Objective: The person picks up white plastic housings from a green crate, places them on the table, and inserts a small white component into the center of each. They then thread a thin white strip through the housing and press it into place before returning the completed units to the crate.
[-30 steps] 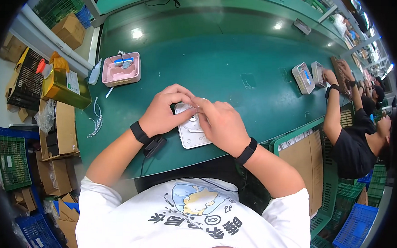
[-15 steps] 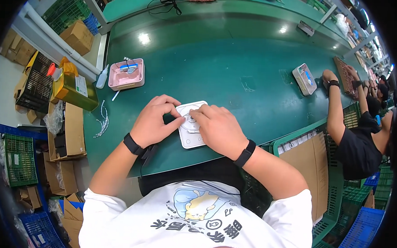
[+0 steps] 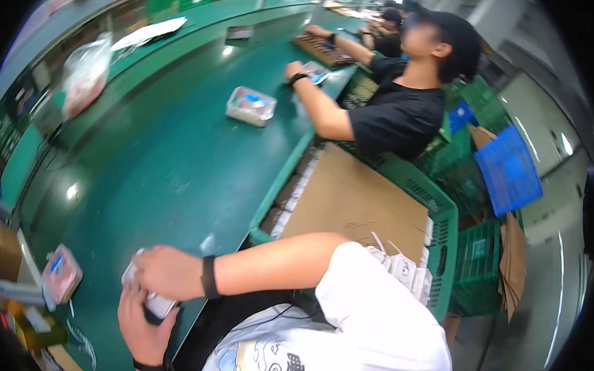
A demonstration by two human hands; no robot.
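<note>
At the lower left, close to the table's edge, lies a white plastic housing (image 3: 160, 305), flat with rounded corners and mostly covered by my hands. My left hand (image 3: 142, 321) grips its near side, the fingers on one edge and the thumb on the other. Over the far part, my right hand (image 3: 170, 273) has its fingers curled down onto the housing. Its fingertips are blurred, so any small piece beneath them is hidden. Beyond my left hand stands a pink open box (image 3: 62, 278) with a blue piece inside.
A pale open box (image 3: 251, 107) sits farther along the green table (image 3: 145, 172). At the right, a large green crate (image 3: 444, 238) holds a cardboard sheet (image 3: 359, 195) and several white housings (image 3: 406, 270). A co-worker (image 3: 406, 104) in black sits beyond it. A plastic bag (image 3: 88, 73) hangs at the left.
My view has swung far to the right, so the hands and housing now appear at the lower left. The crate and co-worker have come fully into view. Both hands stay on the housing.
</note>
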